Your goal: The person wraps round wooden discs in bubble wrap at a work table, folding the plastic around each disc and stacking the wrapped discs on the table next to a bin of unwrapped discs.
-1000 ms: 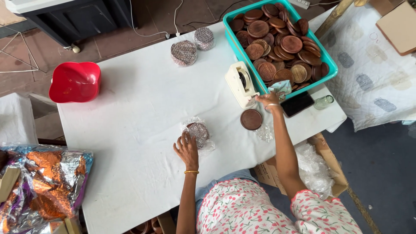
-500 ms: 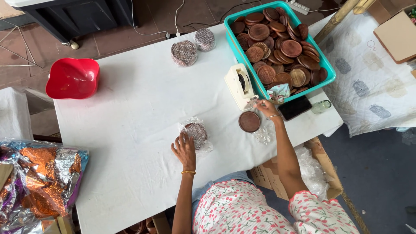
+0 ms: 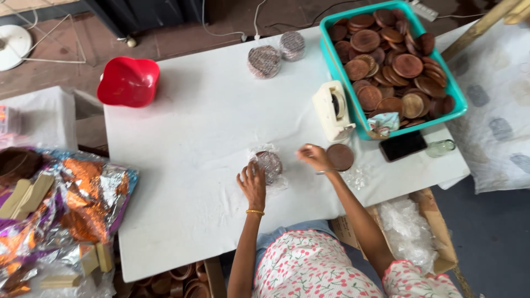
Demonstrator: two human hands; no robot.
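Observation:
My left hand point(image 3: 253, 185) rests on the white table point(image 3: 187, 143), its fingers holding down a round disc wrapped in clear plastic point(image 3: 269, 164). Just right of that disc, my right hand point(image 3: 312, 157) hovers with its fingertips pinched together; whether anything is between them is too small to tell. A bare brown wooden disc point(image 3: 340, 157) lies beside the right hand. Behind it stands a cream tape dispenser point(image 3: 333, 109).
A teal basket point(image 3: 337, 70) full of several wooden discs sits at the back right, with a black phone point(image 3: 403, 145) and small glass bottle point(image 3: 441, 148) before it. Two wrapped stacks point(image 3: 264, 60) and a red bowl point(image 3: 128, 81) stand farther back. Foil bags point(image 3: 66, 204) lie at the left.
My right hand has moved left from the tape dispenser toward the wrapped disc. My left hand has stayed on the wrapped disc.

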